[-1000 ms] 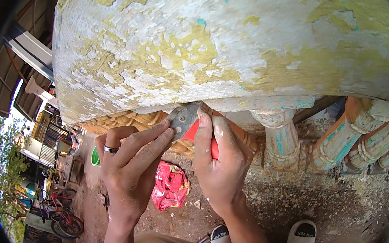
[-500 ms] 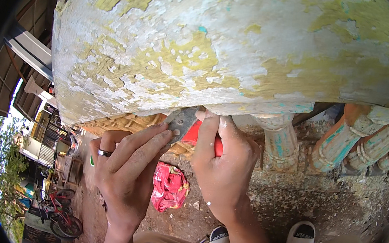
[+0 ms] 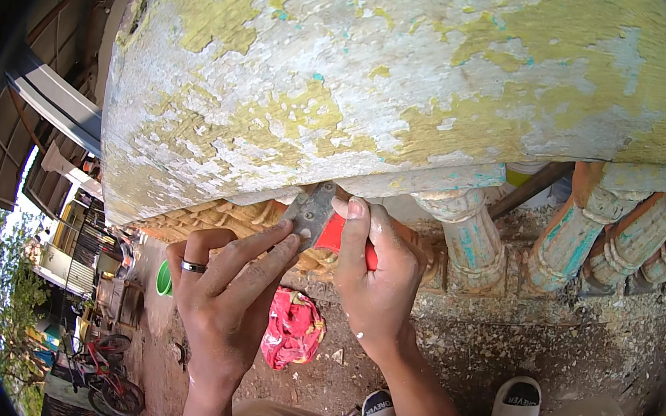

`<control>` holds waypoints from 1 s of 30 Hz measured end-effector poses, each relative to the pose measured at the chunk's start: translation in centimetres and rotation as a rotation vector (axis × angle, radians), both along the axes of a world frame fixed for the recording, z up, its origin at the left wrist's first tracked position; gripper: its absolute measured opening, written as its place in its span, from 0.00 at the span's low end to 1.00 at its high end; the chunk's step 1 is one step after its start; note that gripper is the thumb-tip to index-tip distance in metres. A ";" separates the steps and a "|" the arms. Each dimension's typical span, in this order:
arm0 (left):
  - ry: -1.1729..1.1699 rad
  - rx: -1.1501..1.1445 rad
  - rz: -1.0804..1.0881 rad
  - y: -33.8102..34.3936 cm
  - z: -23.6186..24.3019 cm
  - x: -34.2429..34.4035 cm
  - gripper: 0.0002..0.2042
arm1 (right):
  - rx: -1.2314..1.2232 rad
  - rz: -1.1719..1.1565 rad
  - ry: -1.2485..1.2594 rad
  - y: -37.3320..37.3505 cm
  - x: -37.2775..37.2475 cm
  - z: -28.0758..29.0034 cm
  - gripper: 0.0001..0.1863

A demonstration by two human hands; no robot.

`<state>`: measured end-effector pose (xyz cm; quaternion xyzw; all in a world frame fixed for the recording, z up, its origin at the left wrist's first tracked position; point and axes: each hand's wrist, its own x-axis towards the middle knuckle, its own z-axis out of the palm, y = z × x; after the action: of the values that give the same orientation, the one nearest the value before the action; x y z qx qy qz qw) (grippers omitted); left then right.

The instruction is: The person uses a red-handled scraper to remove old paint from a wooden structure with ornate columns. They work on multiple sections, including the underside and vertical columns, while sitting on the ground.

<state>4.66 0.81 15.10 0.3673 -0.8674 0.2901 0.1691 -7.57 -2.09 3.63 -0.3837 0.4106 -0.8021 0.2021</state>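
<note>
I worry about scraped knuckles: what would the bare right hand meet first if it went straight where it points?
Probably the broad, peeling yellow-and-white slab just above the right hand in the picture, though depth is unclear.

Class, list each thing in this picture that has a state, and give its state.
Scraper, held in both hands
Left hand, fingers on metal blade
Right hand, closed around red handle
Rail, paint peeling
Posts, paint patchy
Cloth, crumpled on ground
Slippers, worn
Ring, worn
</note>
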 end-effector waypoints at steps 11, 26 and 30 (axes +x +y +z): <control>0.000 0.010 -0.037 -1.2 -0.6 -0.5 0.18 | -0.096 -0.034 -0.088 -2.5 0.3 -1.4 0.09; 0.004 0.012 0.051 -1.4 -0.7 -1.4 0.16 | -0.125 -0.185 0.029 -3.0 0.0 -1.7 0.10; -0.006 -0.027 -0.107 -0.8 -0.8 -1.4 0.14 | -0.113 -0.008 -0.166 -2.3 -0.1 -2.2 0.13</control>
<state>3.29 0.04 14.30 0.3171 -0.8824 0.2932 0.1866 -7.68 -4.44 1.45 -0.3249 0.3480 -0.8539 0.2101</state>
